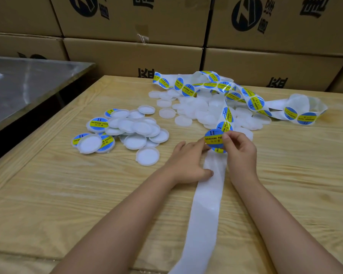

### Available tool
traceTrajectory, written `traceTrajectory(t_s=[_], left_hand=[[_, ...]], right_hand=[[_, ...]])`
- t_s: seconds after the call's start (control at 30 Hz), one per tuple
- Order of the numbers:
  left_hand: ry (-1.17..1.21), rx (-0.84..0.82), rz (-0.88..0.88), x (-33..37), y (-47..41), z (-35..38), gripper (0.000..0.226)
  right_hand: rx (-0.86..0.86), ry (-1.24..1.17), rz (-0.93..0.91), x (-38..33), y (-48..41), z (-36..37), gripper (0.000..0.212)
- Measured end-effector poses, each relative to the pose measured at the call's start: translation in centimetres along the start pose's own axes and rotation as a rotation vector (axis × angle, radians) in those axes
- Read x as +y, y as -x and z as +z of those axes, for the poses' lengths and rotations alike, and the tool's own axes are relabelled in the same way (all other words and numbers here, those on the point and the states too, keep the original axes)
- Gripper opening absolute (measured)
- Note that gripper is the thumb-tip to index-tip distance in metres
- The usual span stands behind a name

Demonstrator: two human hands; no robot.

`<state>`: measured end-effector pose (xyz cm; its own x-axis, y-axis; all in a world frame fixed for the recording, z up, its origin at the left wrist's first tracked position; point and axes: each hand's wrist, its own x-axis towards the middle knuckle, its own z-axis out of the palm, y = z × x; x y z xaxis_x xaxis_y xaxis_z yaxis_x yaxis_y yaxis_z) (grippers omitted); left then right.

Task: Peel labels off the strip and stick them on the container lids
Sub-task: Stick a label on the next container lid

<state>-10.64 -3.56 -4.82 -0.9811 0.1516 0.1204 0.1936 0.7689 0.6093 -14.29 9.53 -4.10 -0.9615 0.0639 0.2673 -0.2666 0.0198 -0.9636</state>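
Note:
A long white backing strip (204, 210) runs from the near table edge up to a tangled length of blue-and-yellow round labels (236, 93) at the back. My right hand (240, 149) pinches one round label (213, 138) lifted off the strip. Beside it, my left hand (188, 163) holds the strip, thumb on the backing and fingertips near the label's left edge. A pile of white lids (137, 131), some of them labelled (98, 124), lies to the left. Plain white lids (196, 109) are heaped under the label strip.
The work happens on a light wooden table (67, 194). Stacked cardboard boxes (135, 54) form a wall close behind it. A steel-topped table (24, 86) stands at the left, separated by a dark gap.

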Motion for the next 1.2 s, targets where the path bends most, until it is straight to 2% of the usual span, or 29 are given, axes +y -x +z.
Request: traceTrajectory(t_s=[0.13,0.2,0.27,0.33,0.47,0.53,0.63,0.83,0.9,1.03,1.2], left_hand=[[0.443,0.23,-0.211,-0.3,-0.8,-0.4,0.048],[0.253,0.327,-0.264,-0.8,-1.8,-0.2,0.042],[-0.042,0.293,-0.252,-1.3,-3.0,0.1,0.052],[-0.215,0.248,-0.279,-1.6,-3.9,0.3,0.06],[-0.318,0.23,-0.334,-2.2,-5.0,0.5,0.059],[-0.37,0.286,-0.319,-2.2,-4.8,0.6,0.056],[-0.409,0.414,-0.279,-1.9,-4.3,0.7,0.039],[-0.193,0.39,-0.252,-1.9,-2.7,0.0,0.028],[-0.046,0.431,-0.233,-1.8,-2.0,-0.4,0.027],[0.33,0.461,-0.198,-0.8,-0.2,-1.3,0.047],[0.854,0.437,-0.229,0.4,1.4,-1.5,0.065]], right_hand=[[0.032,-0.341,0.275,-0.1,-0.8,-0.2,0.015],[0.022,-0.363,0.307,-0.1,-1.0,-0.3,0.016],[0.027,-0.305,0.301,0.0,-1.0,-0.3,0.015],[0.045,-0.259,0.281,0.0,-0.9,-0.2,0.015],[0.059,-0.323,0.249,-0.2,-0.9,-0.4,0.016],[0.057,-0.372,0.244,-0.2,-0.9,-0.4,0.016],[0.015,-0.448,0.252,-0.3,-0.8,-0.2,0.014],[-0.028,-0.534,0.317,-0.3,-1.1,-0.4,0.014],[-0.037,-0.551,0.334,-0.3,-1.2,-0.3,0.014],[-0.095,-0.663,0.372,-0.3,-1.1,-0.3,0.01],[-0.303,-0.777,0.434,-0.5,-0.7,-0.2,0.01]])
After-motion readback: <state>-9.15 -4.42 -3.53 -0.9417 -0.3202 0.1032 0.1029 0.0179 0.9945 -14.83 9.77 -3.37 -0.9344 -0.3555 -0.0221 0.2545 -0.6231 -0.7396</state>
